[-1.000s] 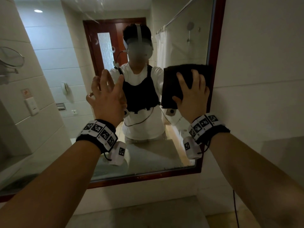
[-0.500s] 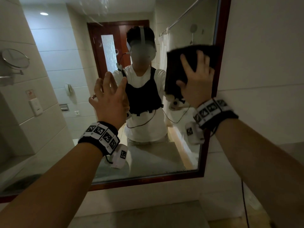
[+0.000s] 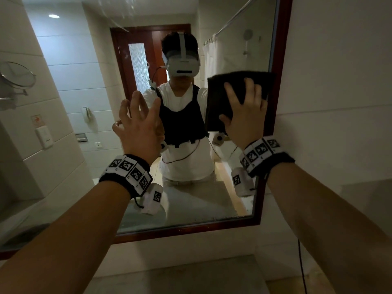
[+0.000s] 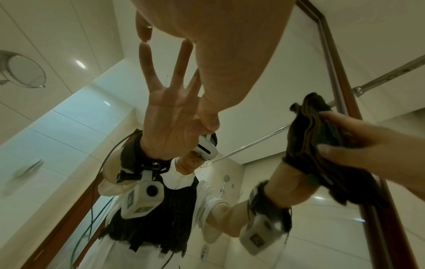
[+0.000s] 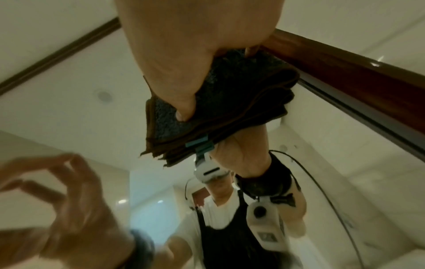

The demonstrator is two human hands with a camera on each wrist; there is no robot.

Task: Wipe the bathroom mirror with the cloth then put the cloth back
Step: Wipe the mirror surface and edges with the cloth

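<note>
A dark folded cloth (image 3: 220, 96) lies flat on the glass of the wood-framed mirror (image 3: 74, 60), close to the frame's right side (image 3: 280, 60). My right hand (image 3: 239, 100) presses it there with spread, straight fingers, and the thumb lies on the cloth's face. The right wrist view shows the cloth (image 5: 230, 94) under my palm, its layered edges hanging below. My left hand (image 3: 131, 111) is raised beside it, fingers spread, holding nothing. In the left wrist view a fingertip (image 4: 143, 34) meets its own reflection on the glass, and the cloth (image 4: 308, 131) shows at the right.
A tiled wall (image 3: 339, 81) runs just right of the frame. The stone counter (image 3: 180, 276) lies below the mirror. A black cable (image 3: 301, 268) hangs at the lower right. A round shaving mirror (image 3: 17, 74) sticks out at the far left.
My right hand slid the cloth up along the mirror's right edge, then partway back down. The left hand stayed spread at about the same spot.
</note>
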